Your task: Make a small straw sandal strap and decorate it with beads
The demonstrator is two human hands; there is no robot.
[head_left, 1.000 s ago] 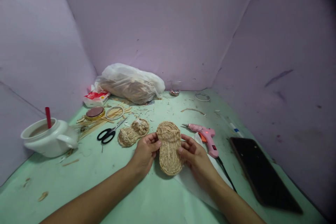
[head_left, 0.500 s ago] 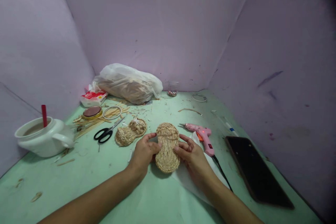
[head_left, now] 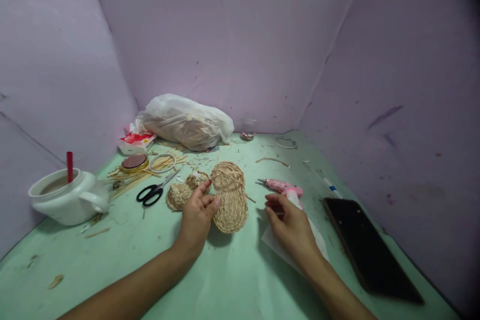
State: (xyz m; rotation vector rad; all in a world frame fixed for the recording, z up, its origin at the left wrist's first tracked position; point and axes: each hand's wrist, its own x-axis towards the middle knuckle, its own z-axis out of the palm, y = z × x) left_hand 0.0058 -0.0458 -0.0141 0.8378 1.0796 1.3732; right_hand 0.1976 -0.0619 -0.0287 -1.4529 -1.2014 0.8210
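My left hand (head_left: 200,210) holds a woven straw sole (head_left: 231,200) by its left edge, tilted above the table; a thin strand sticks out from its right side. My right hand (head_left: 287,217) is away from the sole, fingers curled and apart, with nothing visible between them. It hovers over a white sheet (head_left: 317,240) and partly hides the pink glue gun (head_left: 279,185) behind it. Behind my left hand, a second woven straw piece (head_left: 178,196) with white beads lies on the table.
Black scissors (head_left: 152,194), a round tin (head_left: 134,161), a ring (head_left: 162,162) and straw strips lie left. A white pot (head_left: 71,202) stands far left, a dark phone (head_left: 369,250) lies right. A plastic bag (head_left: 187,122) and bead jar (head_left: 248,135) are at the back.
My right hand has let go of the sole and moved right and slightly down. The sole, now in my left hand alone, has shifted a little left and up.
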